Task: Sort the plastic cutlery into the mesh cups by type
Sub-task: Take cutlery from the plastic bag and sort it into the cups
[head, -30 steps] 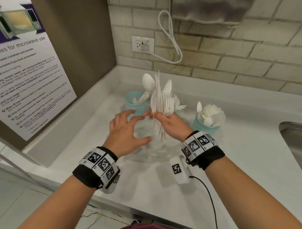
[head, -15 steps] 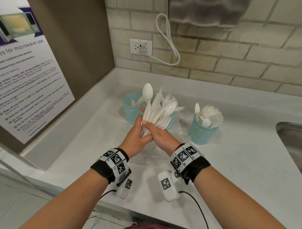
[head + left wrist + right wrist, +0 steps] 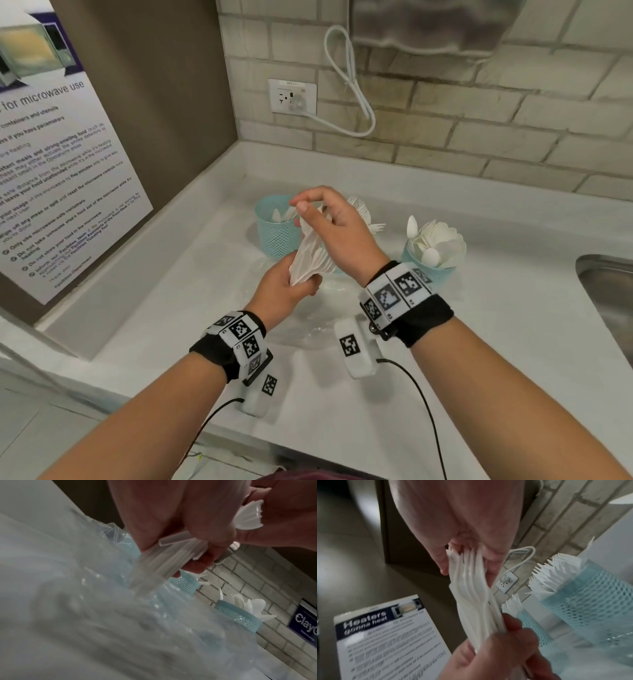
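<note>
- Right now both hands are working one bundle (image 3: 310,255) of white plastic cutlery, held up over the counter (image 3: 496,308) in front of the cups.
- Left hand (image 3: 284,291) is clenched round the bundle's near, lower end; the left wrist view is showing the handle ends poking out of that fist.
- Right hand (image 3: 337,233) is gripping the far, upper end, fingers and thumb curled round the pieces, as the right wrist view shows.
- Bundle is running long axis near-to-far, tilted up and away, with handles down at the left hand.
- Which types are mixed in it, I cannot tell; the tips are hidden under the right hand.
- Three teal mesh cups are waiting beyond: left cup (image 3: 275,228) holding only a few pieces, fork cup (image 3: 583,588) behind the right hand and bristling with tines, spoon cup (image 3: 433,251) off to the right and full.
- Clear plastic bag (image 3: 85,615) is lying crumpled on the counter under the hands.
- My read: the right hand is nearer all three cups, so it is the one placed to peel pieces off the top and carry them away while the left is anchoring the handles.
- Risk, as I judge it: thin, slick handles fanning out of the left fist if that squeeze is loosening.
</note>
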Available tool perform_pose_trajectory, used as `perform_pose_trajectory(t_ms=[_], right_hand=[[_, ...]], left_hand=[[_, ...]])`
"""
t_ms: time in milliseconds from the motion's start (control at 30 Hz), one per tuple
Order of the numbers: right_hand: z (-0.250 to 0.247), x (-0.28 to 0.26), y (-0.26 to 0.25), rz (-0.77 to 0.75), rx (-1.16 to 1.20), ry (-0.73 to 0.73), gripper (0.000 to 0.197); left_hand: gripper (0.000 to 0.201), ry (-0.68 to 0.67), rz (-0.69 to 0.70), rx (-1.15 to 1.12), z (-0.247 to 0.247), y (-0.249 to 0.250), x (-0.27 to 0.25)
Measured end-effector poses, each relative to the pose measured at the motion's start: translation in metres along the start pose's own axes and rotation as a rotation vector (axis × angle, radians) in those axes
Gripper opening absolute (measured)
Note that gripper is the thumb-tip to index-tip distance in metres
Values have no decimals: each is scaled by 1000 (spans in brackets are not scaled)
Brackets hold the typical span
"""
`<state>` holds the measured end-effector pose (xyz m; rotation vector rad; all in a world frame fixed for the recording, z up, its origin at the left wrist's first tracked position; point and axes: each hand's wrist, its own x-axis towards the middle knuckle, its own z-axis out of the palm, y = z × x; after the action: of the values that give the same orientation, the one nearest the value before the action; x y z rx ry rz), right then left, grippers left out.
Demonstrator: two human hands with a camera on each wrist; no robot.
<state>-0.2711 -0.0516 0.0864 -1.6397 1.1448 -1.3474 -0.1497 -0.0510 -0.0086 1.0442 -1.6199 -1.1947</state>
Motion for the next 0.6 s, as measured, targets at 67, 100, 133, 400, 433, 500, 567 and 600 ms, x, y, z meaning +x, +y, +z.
perform_pose_trajectory(t_ms=[67,100,133,400,433,500,567,600], right_hand=[[8,-5,12,8,-113,-82,11],[12,-9,17,32,-189,-153,12],[15,-12,22,70,-244,-225,16],[5,-12,22,325,179,-174,33],[3,-11,23,328,190,-160,32],[0,-11,24,330,198,-141,34],[-1,-10,22,326,227,-129,36],[-1,-11,22,327,236,-118,34]], left_hand=[[24,-12,-46,34,-3,-4,1],[24,-23,-68,55,-4,-5,1],[25,-36,-93,84,-4,-5,0],[11,-67,-165,16,-12,-10,0],[11,-54,-154,-2,-12,-7,1],[8,-24,-127,32,-13,-4,3],[3,14,-111,28,-13,-1,5],[3,33,-105,-3,-13,0,6]])
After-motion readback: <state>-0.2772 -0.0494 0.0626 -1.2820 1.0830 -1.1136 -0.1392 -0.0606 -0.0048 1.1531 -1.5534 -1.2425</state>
